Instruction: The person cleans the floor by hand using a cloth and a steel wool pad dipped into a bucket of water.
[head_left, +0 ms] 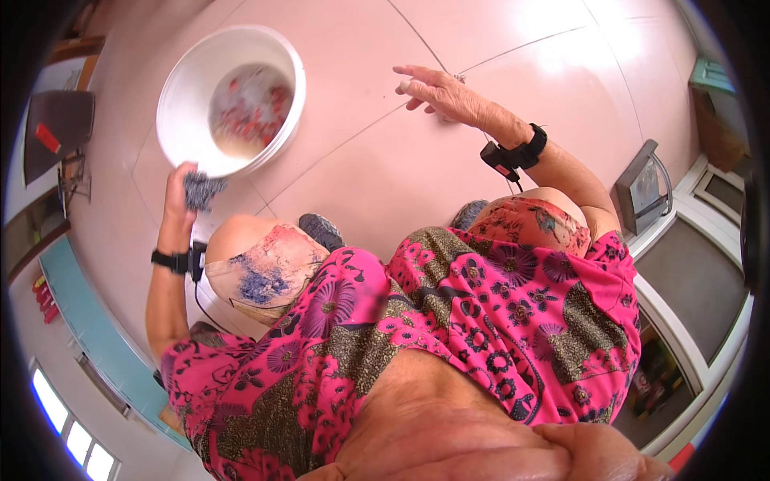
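My left hand (178,192) is closed around a bunched grey mottled cloth (204,191), at the near rim of a large white bucket (170,112). Cloudy liquid with red and pale bits (250,112) lies in the bottom of the bucket; what the bits are, I cannot tell. Off to the right, my right hand (441,94) hovers over the floor, its fingers stretched and a little apart, with nothing in them. A small object (459,78) partly shows on the floor just behind that hand, too small to name.
Pinkish floor tiles (353,96) surround the bucket. A dark chair (60,132) with a red item on it is at the far left, above a long light-blue cabinet (100,321). A grey dustpan-like object (642,188) leans by the white-framed door (706,264) on the right.
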Available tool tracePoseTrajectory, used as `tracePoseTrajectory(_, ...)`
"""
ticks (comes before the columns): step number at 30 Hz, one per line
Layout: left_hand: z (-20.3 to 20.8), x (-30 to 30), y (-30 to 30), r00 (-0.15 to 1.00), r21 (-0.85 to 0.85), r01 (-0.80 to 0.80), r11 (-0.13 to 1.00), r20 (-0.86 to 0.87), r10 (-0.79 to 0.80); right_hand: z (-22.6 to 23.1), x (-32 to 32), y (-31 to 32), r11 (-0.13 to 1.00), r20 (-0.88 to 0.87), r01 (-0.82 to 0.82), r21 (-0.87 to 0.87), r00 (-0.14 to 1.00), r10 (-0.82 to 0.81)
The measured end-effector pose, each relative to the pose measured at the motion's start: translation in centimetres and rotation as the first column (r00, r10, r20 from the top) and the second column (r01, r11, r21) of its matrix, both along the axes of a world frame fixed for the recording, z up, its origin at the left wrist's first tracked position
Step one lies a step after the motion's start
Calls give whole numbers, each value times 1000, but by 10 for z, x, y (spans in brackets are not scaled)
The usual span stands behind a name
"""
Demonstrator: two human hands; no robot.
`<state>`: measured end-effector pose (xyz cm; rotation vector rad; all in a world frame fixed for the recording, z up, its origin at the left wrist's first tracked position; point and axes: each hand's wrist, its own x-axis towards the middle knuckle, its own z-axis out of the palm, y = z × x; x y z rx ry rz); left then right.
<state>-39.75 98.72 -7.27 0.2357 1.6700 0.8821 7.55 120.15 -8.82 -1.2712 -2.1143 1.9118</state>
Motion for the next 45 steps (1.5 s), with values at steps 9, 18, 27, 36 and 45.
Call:
tracePoseTrajectory(9, 27, 70, 142, 955, 232, 245, 941, 108, -275, 34, -38, 35, 927, -88, 374, -40, 922, -376)
tracePoseTrajectory(18, 18, 134, 190, 902, 369, 304, 878, 185, -390, 51, -17, 73, 752, -188, 619, 226, 785, -590)
tracePoseTrajectory(27, 14, 179, 179, 861, 358, 404, 842, 163, -482, 25, 32, 56, 684, -203, 688, 243, 725, -658)
tracePoseTrajectory(36, 12, 67, 143, 621, 252, 784, 568, -289, -729, 35, 121, 140, 594, -152, 668, 449, 712, -685)
tracePoseTrajectory(45, -40, -54, -81, 954, 197, -92, 976, 298, 30, 77, 74, 108, 135, 75, 2, 991, 822, -565)
